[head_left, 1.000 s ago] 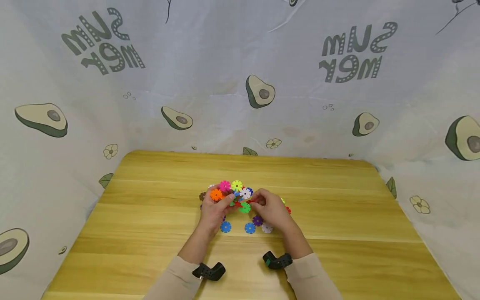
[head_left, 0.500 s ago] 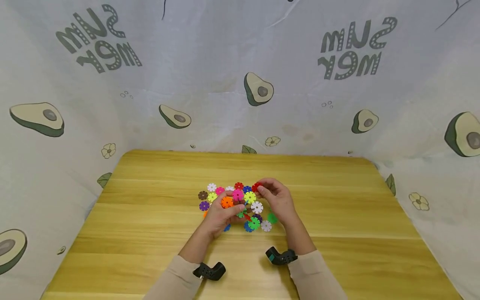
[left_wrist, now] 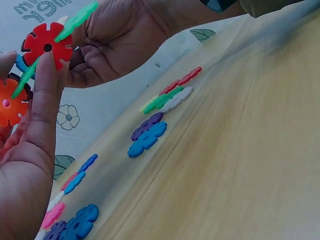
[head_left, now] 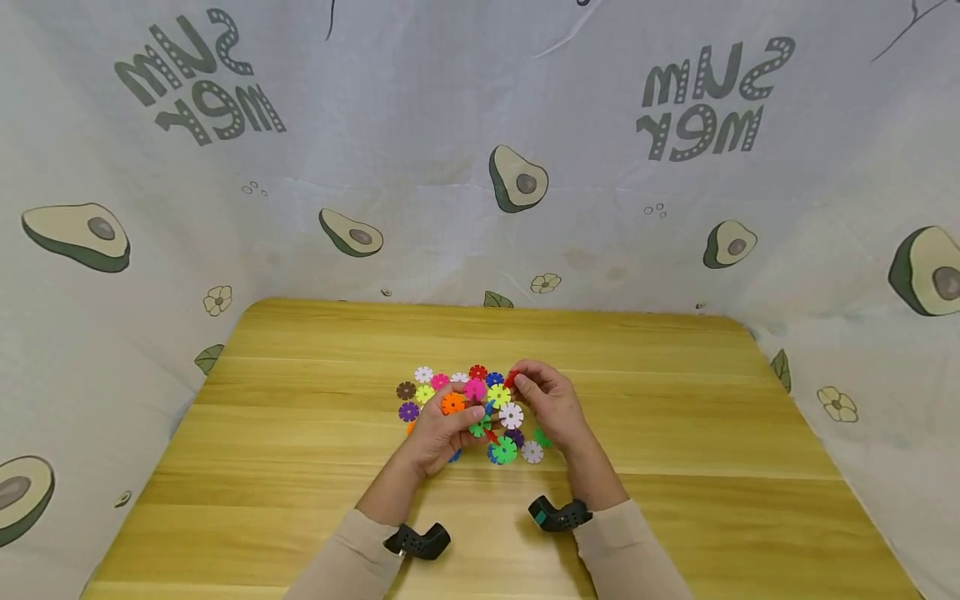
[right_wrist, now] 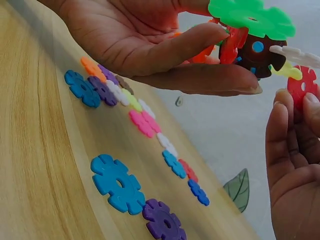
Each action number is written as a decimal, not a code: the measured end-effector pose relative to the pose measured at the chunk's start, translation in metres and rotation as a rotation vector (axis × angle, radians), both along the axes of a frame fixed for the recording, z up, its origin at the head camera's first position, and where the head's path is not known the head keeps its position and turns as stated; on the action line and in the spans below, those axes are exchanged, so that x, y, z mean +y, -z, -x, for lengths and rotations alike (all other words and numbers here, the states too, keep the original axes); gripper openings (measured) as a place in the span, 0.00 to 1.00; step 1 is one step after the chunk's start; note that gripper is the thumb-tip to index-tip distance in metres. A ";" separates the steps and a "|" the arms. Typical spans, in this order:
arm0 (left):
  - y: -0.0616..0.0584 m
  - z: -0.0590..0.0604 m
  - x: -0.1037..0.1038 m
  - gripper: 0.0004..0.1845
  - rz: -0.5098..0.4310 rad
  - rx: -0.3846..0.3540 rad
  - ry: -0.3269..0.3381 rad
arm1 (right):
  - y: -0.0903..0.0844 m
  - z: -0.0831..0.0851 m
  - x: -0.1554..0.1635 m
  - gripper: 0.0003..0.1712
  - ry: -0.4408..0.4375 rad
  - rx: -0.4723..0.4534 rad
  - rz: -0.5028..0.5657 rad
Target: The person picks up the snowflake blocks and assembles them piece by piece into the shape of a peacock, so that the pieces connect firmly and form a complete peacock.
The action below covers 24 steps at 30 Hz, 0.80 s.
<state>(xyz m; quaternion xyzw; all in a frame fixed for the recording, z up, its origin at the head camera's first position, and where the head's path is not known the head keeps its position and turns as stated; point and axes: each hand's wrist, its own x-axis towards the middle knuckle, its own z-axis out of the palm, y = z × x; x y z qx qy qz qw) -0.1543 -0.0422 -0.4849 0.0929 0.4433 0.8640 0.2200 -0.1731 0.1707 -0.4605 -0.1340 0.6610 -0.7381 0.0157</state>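
My left hand [head_left: 442, 435] holds a joined cluster of notched plastic snowflake discs above the table. An orange disc [head_left: 453, 404], a pink disc [head_left: 475, 389], a yellow disc [head_left: 498, 395], a white disc [head_left: 512, 415] and a green disc [head_left: 504, 450] show on it in the head view. Within the cluster, a brown disc [right_wrist: 254, 54] appears in the right wrist view. My right hand [head_left: 555, 406] pinches a red disc [right_wrist: 301, 86] between thumb and fingers. That red disc stands edge-on in the head view, right at the yellow disc's rim.
Loose snowflake discs lie on the wooden table [head_left: 300, 417] behind and below the hands. Among them are a brown disc [head_left: 406, 391], a purple disc [head_left: 408, 412] and a pale disc [head_left: 532, 452]. A printed cloth [head_left: 442, 250] hangs behind the table.
The cluster in my left hand has shifted right and toward me. My right hand has brought its red disc up to the yellow disc and turned it from face-on to edge-on.
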 end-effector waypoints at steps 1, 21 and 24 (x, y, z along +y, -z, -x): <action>0.000 0.000 0.000 0.16 -0.001 0.006 0.002 | 0.000 0.000 0.000 0.11 0.002 0.002 -0.002; 0.000 0.005 0.000 0.19 0.104 -0.023 -0.160 | 0.002 0.004 0.004 0.18 0.077 -0.077 -0.393; 0.000 0.007 -0.001 0.21 0.079 -0.046 -0.225 | 0.003 0.004 0.007 0.14 0.025 -0.135 -0.639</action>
